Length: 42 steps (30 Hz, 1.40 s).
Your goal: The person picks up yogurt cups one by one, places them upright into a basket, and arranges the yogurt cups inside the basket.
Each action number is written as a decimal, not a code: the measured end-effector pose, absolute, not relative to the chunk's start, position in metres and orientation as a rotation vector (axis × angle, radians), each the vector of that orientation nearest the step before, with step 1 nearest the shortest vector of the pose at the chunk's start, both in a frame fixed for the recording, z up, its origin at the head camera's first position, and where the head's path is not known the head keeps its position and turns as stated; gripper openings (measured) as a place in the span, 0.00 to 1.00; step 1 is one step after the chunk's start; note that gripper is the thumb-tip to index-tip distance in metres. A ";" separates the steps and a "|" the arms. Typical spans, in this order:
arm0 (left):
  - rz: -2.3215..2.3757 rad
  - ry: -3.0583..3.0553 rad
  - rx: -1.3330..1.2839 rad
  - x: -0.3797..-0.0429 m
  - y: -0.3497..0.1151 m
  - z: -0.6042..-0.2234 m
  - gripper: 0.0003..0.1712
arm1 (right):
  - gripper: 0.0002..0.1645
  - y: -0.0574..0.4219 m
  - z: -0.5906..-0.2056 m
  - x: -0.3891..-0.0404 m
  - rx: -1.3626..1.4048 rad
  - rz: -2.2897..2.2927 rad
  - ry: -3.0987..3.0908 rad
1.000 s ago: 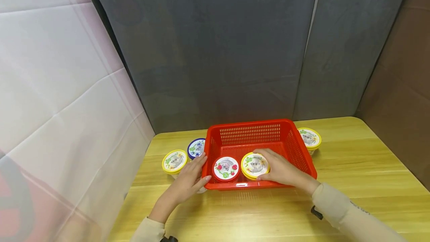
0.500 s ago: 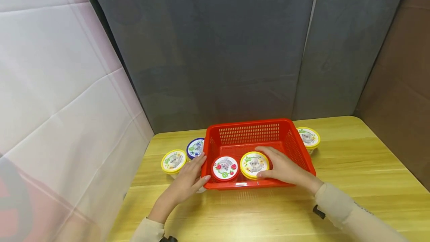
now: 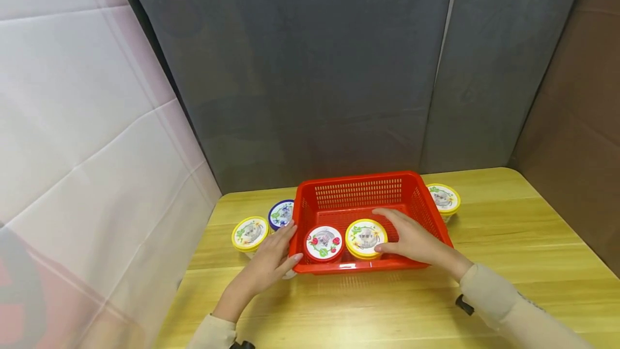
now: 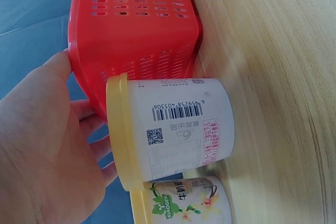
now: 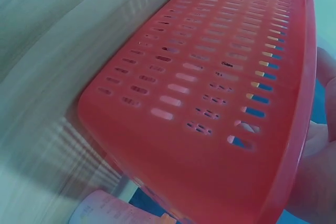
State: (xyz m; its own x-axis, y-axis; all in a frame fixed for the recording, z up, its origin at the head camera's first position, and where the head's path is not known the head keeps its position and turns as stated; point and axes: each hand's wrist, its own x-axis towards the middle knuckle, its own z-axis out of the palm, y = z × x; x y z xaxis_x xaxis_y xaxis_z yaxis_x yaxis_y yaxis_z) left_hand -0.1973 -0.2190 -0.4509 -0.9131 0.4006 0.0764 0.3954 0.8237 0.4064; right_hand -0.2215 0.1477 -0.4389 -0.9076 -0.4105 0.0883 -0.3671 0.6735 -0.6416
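A red plastic basket [image 3: 360, 178] with slotted walls stands on the table. Inside, near its front wall, are a tub with a red-rimmed raspberry lid [image 3: 324, 243] and a tub with a yellow-rimmed lid [image 3: 366, 238]. My right hand [image 3: 411, 236] is over the basket with spread fingers, its thumb tip at the right edge of the yellow lid. My left hand [image 3: 266, 263] rests at the basket's front left corner, fingers extended along the left rim and thumb at the front. Beside that hand, a yellow-lidded tub [image 4: 178, 124] with a barcode shows in the left wrist view.
Left of the basket stand a yellow-lidded tub [image 3: 250, 233] and a blue-lidded tub [image 3: 281, 214], partly hidden. Another yellow-lidded tub [image 3: 443, 198] is against the right side. A grey panel [image 3: 315, 69] rises behind the wooden table [image 3: 368, 311], with a white panel [image 3: 97, 123] on the left.
My right hand has let go of the yellow-lidded tub in the basket and drawn slightly right, its fingers spreading. The left hand has stayed at the corner.
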 end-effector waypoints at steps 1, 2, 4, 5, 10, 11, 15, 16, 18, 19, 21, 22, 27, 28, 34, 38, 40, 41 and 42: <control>0.657 2.989 0.653 -0.197 -0.219 -0.451 0.42 | 0.51 0.149 -0.439 -0.222 -0.659 -1.055 2.821; 0.653 2.991 0.654 -0.197 -0.219 -0.452 0.42 | 0.51 0.150 -0.438 -0.222 -0.662 -1.058 2.826; 0.649 2.991 0.656 -0.197 -0.220 -0.452 0.42 | 0.51 0.152 -0.437 -0.224 -0.664 -1.066 2.840; 0.645 2.990 0.656 -0.197 -0.220 -0.452 0.42 | 0.52 0.154 -0.436 -0.224 -0.665 -1.066 2.853; 0.647 2.984 0.652 -0.198 -0.219 -0.453 0.42 | 0.53 0.166 -0.431 -0.231 -0.653 -1.070 2.920; 0.648 2.985 0.650 -0.198 -0.219 -0.453 0.42 | 0.53 0.169 -0.430 -0.232 -0.651 -1.067 2.934; 0.649 2.987 0.648 -0.198 -0.219 -0.453 0.42 | 0.52 0.181 -0.425 -0.236 -0.628 -1.088 2.967; 0.649 2.987 0.648 -0.197 -0.219 -0.453 0.42 | 0.52 0.184 -0.423 -0.237 -0.619 -1.097 2.973; 0.648 2.990 0.650 -0.197 -0.220 -0.453 0.42 | 0.52 0.191 -0.419 -0.238 -0.600 -1.116 2.978; 0.647 2.991 0.651 -0.197 -0.220 -0.453 0.42 | 0.51 0.194 -0.417 -0.239 -0.588 -1.119 2.988; 0.648 2.993 0.653 -0.197 -0.220 -0.453 0.42 | 0.51 0.202 -0.413 -0.241 -0.552 -1.128 2.999; 0.649 2.993 0.654 -0.197 -0.220 -0.453 0.42 | 0.51 0.206 -0.411 -0.242 -0.530 -1.134 3.002; 0.656 2.988 0.650 -0.197 -0.220 -0.454 0.42 | 0.53 0.227 -0.402 -0.247 -0.425 -1.152 3.010; 0.656 2.988 0.648 -0.198 -0.220 -0.454 0.42 | 0.53 0.231 -0.400 -0.248 -0.412 -1.163 3.006; 0.654 2.994 0.646 -0.198 -0.220 -0.454 0.42 | 0.51 0.252 -0.400 -0.252 -0.385 -1.172 3.056; 0.655 2.993 0.643 -0.198 -0.220 -0.454 0.42 | 0.50 0.264 -0.407 -0.256 -0.386 -1.155 3.125; 0.656 2.990 0.641 -0.198 -0.220 -0.454 0.42 | 0.49 0.268 -0.411 -0.257 -0.393 -1.143 3.152; 0.657 2.989 0.643 -0.198 -0.220 -0.454 0.42 | 0.49 0.269 -0.413 -0.257 -0.393 -1.136 3.160; 0.656 2.989 0.645 -0.198 -0.220 -0.454 0.42 | 0.48 0.271 -0.414 -0.258 -0.396 -1.131 3.167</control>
State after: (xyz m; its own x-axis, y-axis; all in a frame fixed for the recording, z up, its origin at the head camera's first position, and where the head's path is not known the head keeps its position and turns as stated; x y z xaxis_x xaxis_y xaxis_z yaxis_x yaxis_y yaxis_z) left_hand -0.1980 -0.2202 -0.4543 -0.9149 0.3973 0.0724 0.3911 0.8270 0.4040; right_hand -0.2578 0.2705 -0.4142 -0.9432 -0.1347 0.3038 -0.2967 0.7533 -0.5869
